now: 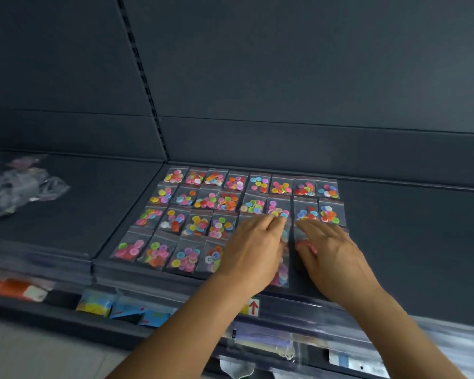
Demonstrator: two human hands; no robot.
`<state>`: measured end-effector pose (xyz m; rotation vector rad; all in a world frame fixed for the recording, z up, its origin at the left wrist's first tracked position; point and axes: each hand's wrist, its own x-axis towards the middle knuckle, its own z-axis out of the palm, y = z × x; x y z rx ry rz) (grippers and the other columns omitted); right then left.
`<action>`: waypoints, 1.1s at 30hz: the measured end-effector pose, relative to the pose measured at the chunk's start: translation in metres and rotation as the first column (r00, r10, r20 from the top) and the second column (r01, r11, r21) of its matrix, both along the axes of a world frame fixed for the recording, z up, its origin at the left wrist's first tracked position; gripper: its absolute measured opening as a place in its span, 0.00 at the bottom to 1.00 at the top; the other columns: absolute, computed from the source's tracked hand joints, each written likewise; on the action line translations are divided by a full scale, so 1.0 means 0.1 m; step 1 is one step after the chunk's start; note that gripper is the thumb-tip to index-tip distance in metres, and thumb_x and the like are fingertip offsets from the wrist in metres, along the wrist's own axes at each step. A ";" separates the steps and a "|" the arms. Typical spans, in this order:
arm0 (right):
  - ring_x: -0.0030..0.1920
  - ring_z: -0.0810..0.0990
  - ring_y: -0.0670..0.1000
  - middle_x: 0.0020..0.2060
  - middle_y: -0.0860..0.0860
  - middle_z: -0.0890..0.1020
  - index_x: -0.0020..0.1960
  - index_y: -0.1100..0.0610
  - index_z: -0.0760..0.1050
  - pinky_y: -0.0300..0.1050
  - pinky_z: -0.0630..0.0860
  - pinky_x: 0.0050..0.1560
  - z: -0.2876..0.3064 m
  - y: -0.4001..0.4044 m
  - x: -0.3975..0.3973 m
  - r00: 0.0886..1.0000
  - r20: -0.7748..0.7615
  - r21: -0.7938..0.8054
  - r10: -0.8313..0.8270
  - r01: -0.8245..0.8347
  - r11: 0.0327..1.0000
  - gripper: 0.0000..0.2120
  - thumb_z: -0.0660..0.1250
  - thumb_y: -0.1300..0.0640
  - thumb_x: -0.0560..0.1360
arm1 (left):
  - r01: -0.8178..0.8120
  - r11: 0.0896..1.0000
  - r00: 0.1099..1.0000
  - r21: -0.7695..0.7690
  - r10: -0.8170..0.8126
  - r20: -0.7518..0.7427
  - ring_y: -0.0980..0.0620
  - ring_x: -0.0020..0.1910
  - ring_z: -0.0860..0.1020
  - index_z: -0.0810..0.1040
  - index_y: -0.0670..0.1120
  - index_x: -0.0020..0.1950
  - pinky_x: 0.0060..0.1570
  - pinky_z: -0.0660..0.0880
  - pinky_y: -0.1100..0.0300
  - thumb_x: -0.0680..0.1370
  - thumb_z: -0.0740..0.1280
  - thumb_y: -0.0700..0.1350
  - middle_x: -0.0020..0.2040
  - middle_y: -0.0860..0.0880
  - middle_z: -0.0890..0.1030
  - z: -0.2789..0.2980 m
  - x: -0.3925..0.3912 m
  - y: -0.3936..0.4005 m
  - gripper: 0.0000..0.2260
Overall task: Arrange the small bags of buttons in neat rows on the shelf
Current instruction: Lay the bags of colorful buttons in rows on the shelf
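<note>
Several small clear bags of coloured buttons (227,201) lie flat in rows on the dark grey shelf (408,228). My left hand (255,250) lies palm down over the bags in the front two rows, fingers stretched forward and touching a bag (281,274) that shows beside it. My right hand (331,253) rests just to the right, fingers extended over another bag (303,239) whose red buttons peek out under the thumb. Both hands hide the bags under them.
A heap of empty clear plastic (17,184) lies on the left shelf panel. The slotted upright (143,77) splits the back wall. Below the front edge, a clear rail and a lower shelf hold colourful packs (96,302). Bare shelf stretches to the right.
</note>
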<state>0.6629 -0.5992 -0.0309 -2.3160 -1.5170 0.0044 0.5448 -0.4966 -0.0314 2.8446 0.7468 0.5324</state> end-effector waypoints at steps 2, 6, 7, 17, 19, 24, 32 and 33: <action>0.69 0.67 0.54 0.68 0.51 0.72 0.71 0.54 0.66 0.47 0.63 0.69 0.03 0.14 -0.15 0.998 0.000 0.009 0.056 -0.056 0.998 0.23 0.62 0.51 0.77 | -0.060 0.998 0.998 -0.007 0.060 0.018 0.49 0.70 0.66 0.63 0.46 0.74 0.69 0.61 0.56 0.80 0.62 0.47 0.71 0.48 0.69 0.03 -0.21 0.12 0.23; 0.73 0.61 0.51 0.72 0.48 0.66 0.75 0.51 0.58 0.48 0.56 0.72 0.07 0.52 -0.53 0.986 0.000 -0.015 0.169 -0.169 0.985 0.29 0.61 0.46 0.77 | -0.174 0.985 0.984 -0.006 0.174 0.029 0.51 0.71 0.63 0.60 0.49 0.75 0.70 0.60 0.56 0.80 0.60 0.52 0.72 0.51 0.66 0.08 -0.71 0.42 0.24; 0.73 0.60 0.51 0.72 0.47 0.65 0.75 0.50 0.56 0.49 0.55 0.73 0.08 0.62 -0.64 0.982 -0.001 -0.020 0.191 -0.191 0.981 0.29 0.61 0.45 0.77 | -0.201 0.980 0.979 -0.007 0.201 0.031 0.51 0.71 0.63 0.60 0.49 0.75 0.70 0.60 0.56 0.80 0.59 0.52 0.72 0.51 0.66 0.08 -0.85 0.50 0.24; 0.73 0.60 0.49 0.72 0.47 0.64 0.75 0.50 0.57 0.47 0.55 0.72 0.15 1.79 -2.20 0.942 -0.029 0.023 0.333 -0.333 0.943 0.29 0.60 0.44 0.77 | -0.350 0.937 0.936 -0.009 0.350 0.040 0.52 0.69 0.64 0.62 0.49 0.75 0.68 0.59 0.60 0.80 0.60 0.52 0.71 0.51 0.68 0.14 -2.58 1.43 0.24; 0.72 0.60 0.48 0.72 0.46 0.64 0.75 0.50 0.57 0.47 0.56 0.72 0.15 2.03 -2.54 0.936 -0.025 0.025 0.350 -0.349 0.937 0.29 0.59 0.43 0.77 | -0.375 0.927 0.926 -0.008 0.375 0.039 0.52 0.69 0.64 0.62 0.49 0.75 0.68 0.59 0.60 0.80 0.60 0.52 0.71 0.51 0.68 0.14 -2.93 1.63 0.24; 0.73 0.60 0.48 0.73 0.46 0.64 0.75 0.50 0.56 0.45 0.53 0.71 0.15 2.59 -3.30 0.925 -0.006 0.025 0.379 -0.379 0.925 0.29 0.58 0.43 0.78 | -0.415 0.910 0.910 0.009 0.415 0.013 0.51 0.70 0.63 0.61 0.48 0.75 0.68 0.58 0.59 0.80 0.60 0.52 0.71 0.50 0.68 0.17 -3.73 2.09 0.24; 0.72 0.60 0.49 0.72 0.46 0.65 0.74 0.49 0.58 0.48 0.54 0.71 0.20 3.41 -4.04 0.898 0.004 -0.002 0.441 -0.441 0.898 0.28 0.59 0.43 0.77 | -0.477 0.879 0.879 0.009 0.477 0.018 0.49 0.68 0.65 0.63 0.48 0.73 0.69 0.60 0.56 0.80 0.61 0.51 0.69 0.49 0.70 0.18 -4.50 2.80 0.23; 0.72 0.60 0.50 0.72 0.47 0.65 0.74 0.49 0.58 0.48 0.54 0.71 0.20 3.52 -4.09 0.896 0.003 -0.005 0.445 -0.445 0.896 0.27 0.59 0.44 0.77 | -0.480 0.877 0.877 0.008 0.480 0.024 0.49 0.68 0.65 0.63 0.47 0.73 0.69 0.60 0.56 0.80 0.61 0.51 0.69 0.49 0.70 0.18 -4.55 2.89 0.23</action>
